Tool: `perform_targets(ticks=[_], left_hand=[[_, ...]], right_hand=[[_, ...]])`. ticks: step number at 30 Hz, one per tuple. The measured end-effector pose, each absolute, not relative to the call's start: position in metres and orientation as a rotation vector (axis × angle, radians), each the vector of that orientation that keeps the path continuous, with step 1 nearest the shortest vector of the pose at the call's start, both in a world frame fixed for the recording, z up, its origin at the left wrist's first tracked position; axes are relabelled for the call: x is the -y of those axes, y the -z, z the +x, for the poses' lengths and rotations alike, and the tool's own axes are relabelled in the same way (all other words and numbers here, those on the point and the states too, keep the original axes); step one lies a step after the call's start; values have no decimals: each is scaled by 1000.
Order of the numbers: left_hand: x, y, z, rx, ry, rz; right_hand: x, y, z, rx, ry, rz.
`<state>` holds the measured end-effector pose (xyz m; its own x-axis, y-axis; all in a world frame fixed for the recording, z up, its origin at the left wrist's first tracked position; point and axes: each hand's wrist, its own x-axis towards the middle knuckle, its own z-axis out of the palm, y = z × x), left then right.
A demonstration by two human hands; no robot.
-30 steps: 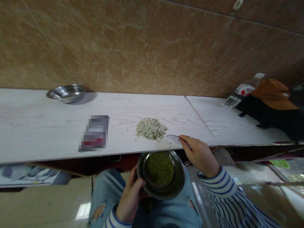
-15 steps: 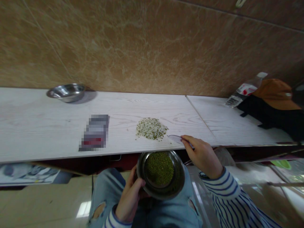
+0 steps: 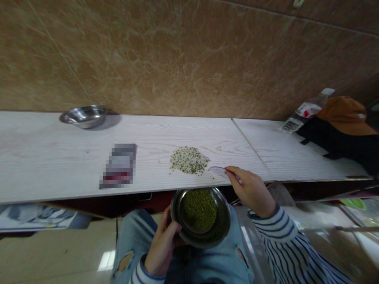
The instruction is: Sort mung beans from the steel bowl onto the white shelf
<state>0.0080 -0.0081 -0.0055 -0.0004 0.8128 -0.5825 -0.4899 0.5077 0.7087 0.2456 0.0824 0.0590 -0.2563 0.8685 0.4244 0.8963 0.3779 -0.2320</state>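
A steel bowl point(image 3: 222, 227) filled with green beans rests on my lap, below the table edge. My left hand point(image 3: 162, 246) is closed around the bowl's left rim. My right hand point(image 3: 251, 189) pinches the handle of a clear plastic spoon point(image 3: 218, 170), whose scoop lies on the white wooden table point(image 3: 59, 165) near its front edge. Just left of the spoon sits a small pile of mixed white and green grains point(image 3: 188, 160).
An empty steel bowl point(image 3: 84, 116) stands at the back left by the brown tiled wall. A blurred dark packet point(image 3: 119, 165) lies left of the pile. At the far right are a plastic bottle point(image 3: 306, 110), an orange cap point(image 3: 345, 112) and a black bag point(image 3: 340, 144).
My right hand and the spoon shifted very slightly to the right; the bowl and my left hand stayed put.
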Motion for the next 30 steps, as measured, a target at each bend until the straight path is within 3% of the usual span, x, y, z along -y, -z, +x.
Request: perform_targets(ticks=[30], left_hand=[[8, 7, 8, -1243, -1113, 288]], right_hand=[[-88, -64, 236, 2227, -44, -1480]])
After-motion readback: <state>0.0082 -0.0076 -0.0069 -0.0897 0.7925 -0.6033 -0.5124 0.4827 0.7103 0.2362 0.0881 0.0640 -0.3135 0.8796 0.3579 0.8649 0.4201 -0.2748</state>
